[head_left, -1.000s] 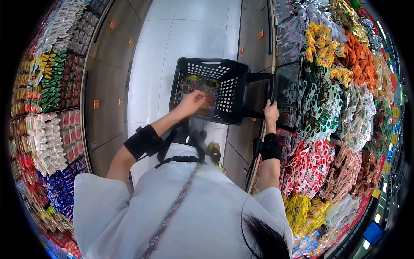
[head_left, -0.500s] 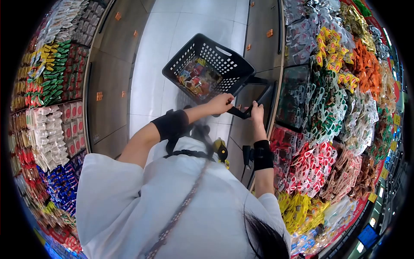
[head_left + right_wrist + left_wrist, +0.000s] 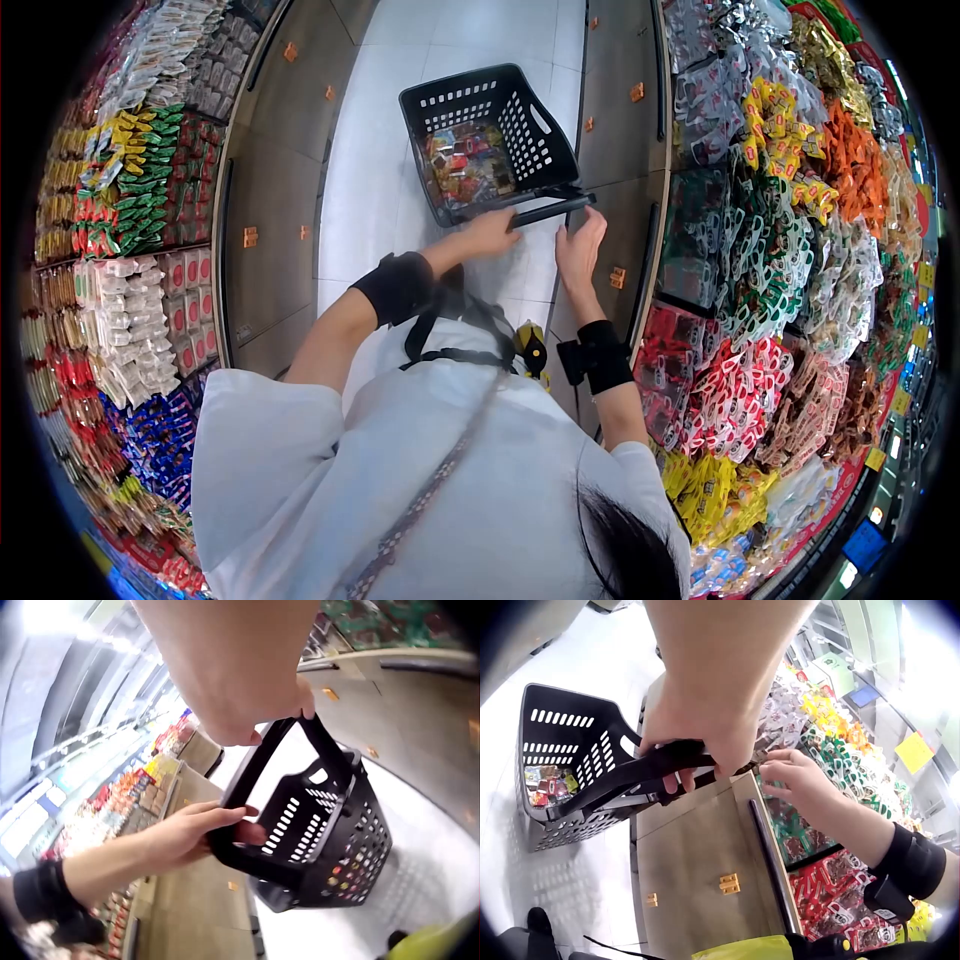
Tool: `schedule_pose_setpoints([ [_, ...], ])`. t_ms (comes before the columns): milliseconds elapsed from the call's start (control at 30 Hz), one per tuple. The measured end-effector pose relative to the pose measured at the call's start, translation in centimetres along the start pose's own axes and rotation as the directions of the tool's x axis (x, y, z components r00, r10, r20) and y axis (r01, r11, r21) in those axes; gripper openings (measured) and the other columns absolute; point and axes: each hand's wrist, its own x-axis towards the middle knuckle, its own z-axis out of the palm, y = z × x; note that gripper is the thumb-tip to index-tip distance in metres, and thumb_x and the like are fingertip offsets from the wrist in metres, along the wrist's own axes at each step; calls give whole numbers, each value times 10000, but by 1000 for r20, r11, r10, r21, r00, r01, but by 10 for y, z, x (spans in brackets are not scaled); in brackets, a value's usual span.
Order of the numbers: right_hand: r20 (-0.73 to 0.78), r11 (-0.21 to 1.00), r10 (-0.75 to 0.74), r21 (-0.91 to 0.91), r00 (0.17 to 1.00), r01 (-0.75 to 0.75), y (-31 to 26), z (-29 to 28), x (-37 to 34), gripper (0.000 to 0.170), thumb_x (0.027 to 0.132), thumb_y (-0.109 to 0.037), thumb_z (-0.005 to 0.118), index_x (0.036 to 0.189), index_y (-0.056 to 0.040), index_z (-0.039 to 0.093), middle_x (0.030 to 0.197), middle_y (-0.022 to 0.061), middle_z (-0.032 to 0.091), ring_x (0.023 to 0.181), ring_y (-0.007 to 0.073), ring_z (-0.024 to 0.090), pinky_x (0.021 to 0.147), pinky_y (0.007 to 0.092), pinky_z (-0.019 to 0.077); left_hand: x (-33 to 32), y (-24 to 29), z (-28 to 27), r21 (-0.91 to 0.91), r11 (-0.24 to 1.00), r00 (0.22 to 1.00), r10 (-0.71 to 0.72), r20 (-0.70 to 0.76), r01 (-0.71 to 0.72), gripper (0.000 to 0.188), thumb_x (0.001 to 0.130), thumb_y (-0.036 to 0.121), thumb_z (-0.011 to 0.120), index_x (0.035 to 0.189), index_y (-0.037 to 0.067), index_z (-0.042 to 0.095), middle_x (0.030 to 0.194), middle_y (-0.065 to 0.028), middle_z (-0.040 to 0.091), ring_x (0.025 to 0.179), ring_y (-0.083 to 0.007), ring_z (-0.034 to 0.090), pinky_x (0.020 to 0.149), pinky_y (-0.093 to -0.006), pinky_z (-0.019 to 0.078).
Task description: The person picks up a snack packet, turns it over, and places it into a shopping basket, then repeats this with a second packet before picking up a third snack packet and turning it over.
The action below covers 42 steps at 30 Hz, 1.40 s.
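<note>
A black plastic shopping basket (image 3: pixel 548 165) with slotted walls hangs over the aisle, tilted. Small colourful packets (image 3: pixel 465 155) lie in its bottom. My left hand (image 3: pixel 490 235) grips one side of the black handle (image 3: pixel 552 210), fingers curled beneath it in the left wrist view. Close to the handle's other end is my right hand (image 3: pixel 580 252), its fingers mostly extended. From the left wrist, the right hand (image 3: pixel 799 780) appears with loosely bent fingers beside the handle. Both wrists wear black bands.
Shelves of bagged snacks (image 3: pixel 745 250) run along the right, above a brown cabinet front (image 3: pixel 610 130). More packaged snacks (image 3: pixel 120 300) fill the left shelves over another cabinet (image 3: pixel 275 190). Pale floor tiles (image 3: pixel 375 130) lie between. A yellow-and-black item (image 3: pixel 532 350) hangs near my waist.
My left hand has left the basket's inside and taken hold of the handle. My right hand's grip has loosened. The basket has swung forward and turned, away from the right cabinet.
</note>
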Motion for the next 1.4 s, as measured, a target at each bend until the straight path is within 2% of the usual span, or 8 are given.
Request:
schedule_pose_setpoints([
  [100,141,889,-363,-243,921,387,-15,1,22,516,677,-53,595,1146,0,388,1113,174,416,1107,323,387,989,426,269,6,-4,-21,78,996,999,-40,-37,43,393,726,298,575,986,10,513,911,-207,588,867,-364,560,756,-436,439],
  [267,386,735,-442,-363,810,574,-7,50,61,288,607,-86,610,872,-48,503,854,88,526,913,261,499,928,420,335,23,-7,-48,243,967,997,-57,-55,69,366,699,308,589,948,42,553,844,-158,613,805,-313,592,699,-418,473],
  [500,578,800,-326,-253,748,544,-19,81,101,171,634,-108,556,800,-68,548,779,97,581,813,283,559,702,419,452,37,-11,-73,345,922,984,-162,-68,176,307,638,319,610,800,59,640,785,-141,630,761,-291,613,686,-387,493],
  [600,798,827,-107,-259,592,499,-38,77,124,201,634,-122,523,811,-69,600,786,138,619,776,307,594,668,402,481,46,-12,-83,422,890,984,-171,-49,175,301,628,313,612,780,56,650,788,-145,632,760,-285,617,685,-380,497],
  [700,824,808,-49,-299,564,507,-39,85,138,240,611,-133,514,814,-87,633,776,171,624,743,324,608,686,407,489,64,-15,-88,451,881,988,-152,-14,142,305,624,321,613,771,56,650,780,-155,630,747,-291,617,679,-383,495],
  [900,813,830,-89,-259,576,494,-49,104,186,226,588,-151,514,745,-49,639,754,197,620,737,340,610,686,417,492,104,-26,-116,501,850,985,-170,-34,163,262,625,293,606,774,82,651,764,-153,628,743,-298,611,675,-390,488],
  [1067,899,866,-101,-131,427,482,-53,131,250,238,587,-139,505,751,-35,641,788,204,617,764,354,602,702,427,487,148,-37,-157,514,844,988,-135,-76,155,222,612,261,614,716,67,644,727,-139,623,727,-285,613,661,-386,488],
  [1400,849,881,-147,-122,508,457,-83,172,353,227,604,-135,504,739,-29,652,784,204,616,768,353,602,718,413,486,242,-51,-246,567,812,988,-150,-27,138,247,628,324,621,734,103,650,739,-128,625,718,-282,612,654,-386,489],
])
